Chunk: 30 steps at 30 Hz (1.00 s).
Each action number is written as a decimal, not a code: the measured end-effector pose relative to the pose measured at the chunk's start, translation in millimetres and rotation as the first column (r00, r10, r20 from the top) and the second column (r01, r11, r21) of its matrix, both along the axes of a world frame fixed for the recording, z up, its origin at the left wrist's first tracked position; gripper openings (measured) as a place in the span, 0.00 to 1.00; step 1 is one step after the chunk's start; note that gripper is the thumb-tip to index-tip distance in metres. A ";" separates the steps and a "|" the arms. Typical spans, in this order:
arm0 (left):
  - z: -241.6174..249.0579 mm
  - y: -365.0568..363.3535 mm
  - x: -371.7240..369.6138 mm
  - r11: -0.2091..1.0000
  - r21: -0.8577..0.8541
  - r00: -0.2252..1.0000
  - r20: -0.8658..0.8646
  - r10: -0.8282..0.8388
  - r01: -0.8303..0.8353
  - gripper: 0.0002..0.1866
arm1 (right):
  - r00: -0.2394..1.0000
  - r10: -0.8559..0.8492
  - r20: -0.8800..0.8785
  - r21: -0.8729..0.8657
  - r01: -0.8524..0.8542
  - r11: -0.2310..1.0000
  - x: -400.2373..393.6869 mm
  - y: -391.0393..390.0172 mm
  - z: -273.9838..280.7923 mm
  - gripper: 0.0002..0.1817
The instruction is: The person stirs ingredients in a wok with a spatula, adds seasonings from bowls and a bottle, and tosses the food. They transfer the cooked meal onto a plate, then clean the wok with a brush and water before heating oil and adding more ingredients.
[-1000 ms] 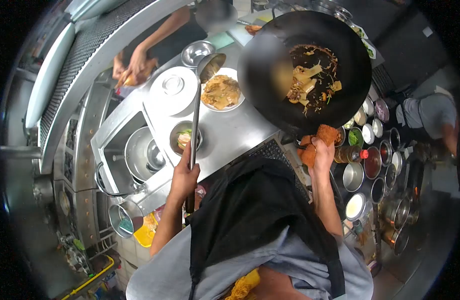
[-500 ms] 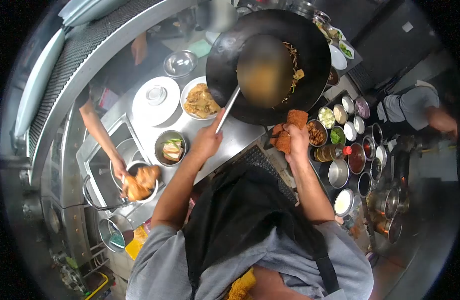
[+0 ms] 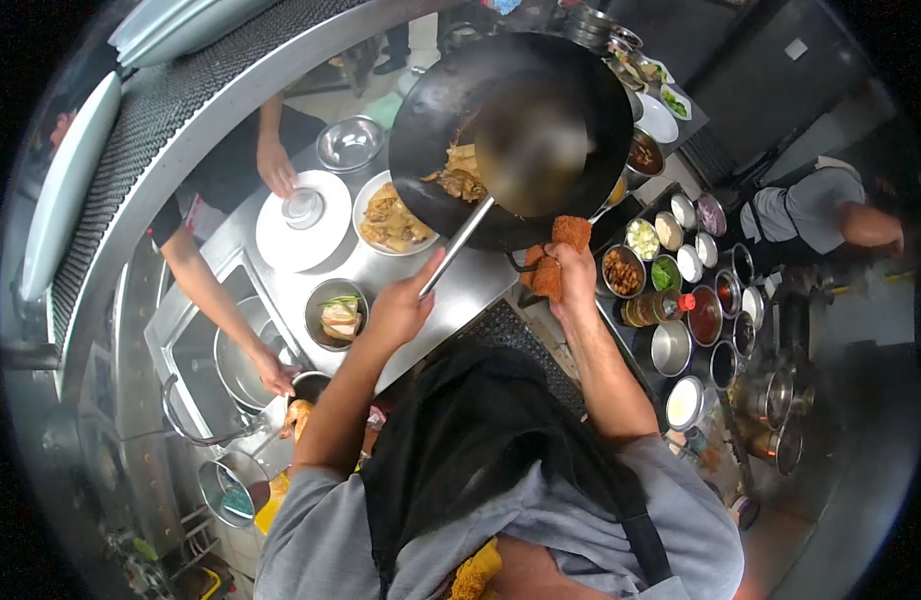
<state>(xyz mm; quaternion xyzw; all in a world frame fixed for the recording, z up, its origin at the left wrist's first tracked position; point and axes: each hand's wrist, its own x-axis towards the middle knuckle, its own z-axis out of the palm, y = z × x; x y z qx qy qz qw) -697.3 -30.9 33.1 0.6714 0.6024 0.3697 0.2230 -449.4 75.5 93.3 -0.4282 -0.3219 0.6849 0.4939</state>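
My left hand (image 3: 398,312) is closed around the metal handle (image 3: 459,248) of a cooking utensil. Its far end disappears into a round blur over the wok, so the head's kind cannot be made out. A folded orange-brown towel (image 3: 571,233) is gripped in my right hand (image 3: 578,275) at the near rim of the large black wok (image 3: 431,120). The wok is tilted, and cooked food (image 3: 461,175) in yellowish pieces lies in it, partly hidden by the blur. Just left of the wok, a white plate (image 3: 361,210) holds similar yellowish food.
A co-worker's hand (image 3: 275,168) touches a white lid (image 3: 271,235); another hand (image 3: 274,372) reaches over a pot beside the sink. A steel bowl of sliced food (image 3: 339,315) sits near my left forearm. Several ingredient tubs and a red-capped bottle (image 3: 653,309) stand right.
The wok has shifted left and down in view, with more food showing on its left side. A co-worker's hand has come onto the white lid; the other has moved right and down.
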 end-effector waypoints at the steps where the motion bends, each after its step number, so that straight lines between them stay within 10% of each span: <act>1: 0.0 -12.3 -11.4 0.997 -0.077 0.996 -0.084 -0.004 -0.002 0.41 | 1.000 -0.007 -0.011 -0.008 0.007 1.000 -1.6 2.8 1.9 0.19; 10: 27.9 -70.6 -113.3 0.980 -0.151 0.898 -0.437 0.052 -0.131 0.41 | 1.000 0.020 -0.010 0.001 -0.020 1.000 2.1 7.6 -3.4 0.22; 20: -10.8 51.9 10.0 0.968 0.117 0.975 0.009 0.221 -0.220 0.37 | 0.999 0.017 0.032 0.011 -0.017 1.000 -1.9 1.9 2.4 0.21; 24: 10.5 -40.7 -52.7 0.905 -0.342 0.904 -0.417 0.096 -0.254 0.40 | 0.998 0.001 0.058 0.030 -0.002 1.000 4.4 7.3 -0.1 0.21; 30: 32.6 -70.9 -98.2 0.943 -0.224 0.895 -0.426 0.132 -0.246 0.38 | 0.995 0.024 0.096 0.122 -0.035 0.992 1.7 11.8 -16.3 0.20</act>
